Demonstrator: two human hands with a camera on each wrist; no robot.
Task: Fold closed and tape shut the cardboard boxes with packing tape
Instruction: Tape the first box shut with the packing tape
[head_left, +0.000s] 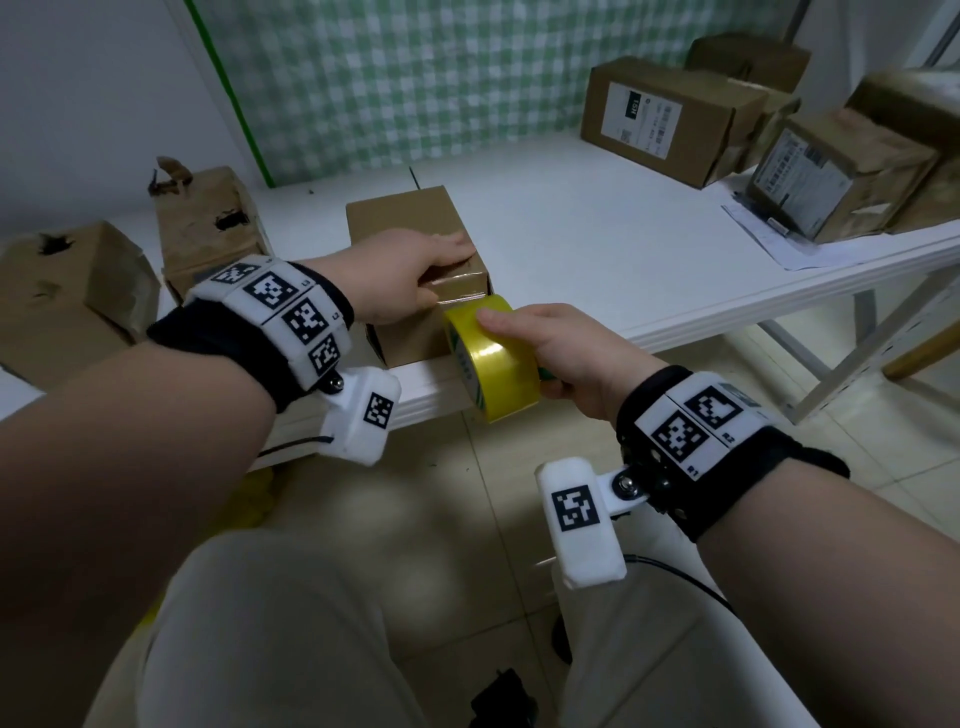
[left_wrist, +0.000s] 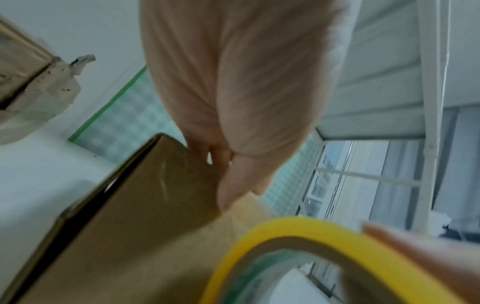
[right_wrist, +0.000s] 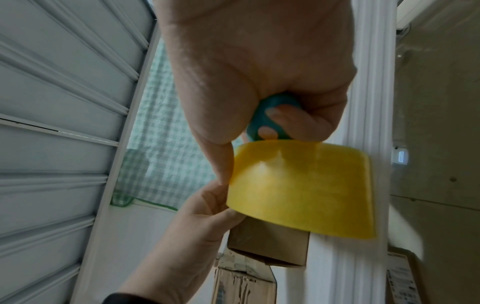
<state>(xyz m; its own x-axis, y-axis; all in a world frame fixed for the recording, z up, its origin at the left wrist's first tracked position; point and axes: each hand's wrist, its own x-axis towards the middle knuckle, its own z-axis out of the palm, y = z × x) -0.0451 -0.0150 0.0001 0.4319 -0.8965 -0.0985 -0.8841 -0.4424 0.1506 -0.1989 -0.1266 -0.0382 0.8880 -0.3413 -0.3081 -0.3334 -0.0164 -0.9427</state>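
Note:
A small brown cardboard box (head_left: 400, 218) stands closed at the front edge of the white table (head_left: 623, 249). My left hand (head_left: 410, 275) lies flat on its top with straight fingers, and the thumb presses on the near top edge where clear tape runs. My right hand (head_left: 561, 348) grips a yellow tape roll (head_left: 498, 369) just right of the box's near corner. In the right wrist view its fingers curl round the roll's teal handle (right_wrist: 270, 111), with the roll (right_wrist: 303, 193) held against the box (right_wrist: 270, 244). The left wrist view shows the box (left_wrist: 130, 216) beside the roll (left_wrist: 272, 232).
Two worn, torn boxes (head_left: 67, 296) (head_left: 208, 223) sit at the left of the table. Labelled boxes (head_left: 670, 119) (head_left: 841, 176) and a paper sheet (head_left: 769, 234) lie at the back right. A green checked cloth (head_left: 415, 78) hangs behind. Tiled floor lies below.

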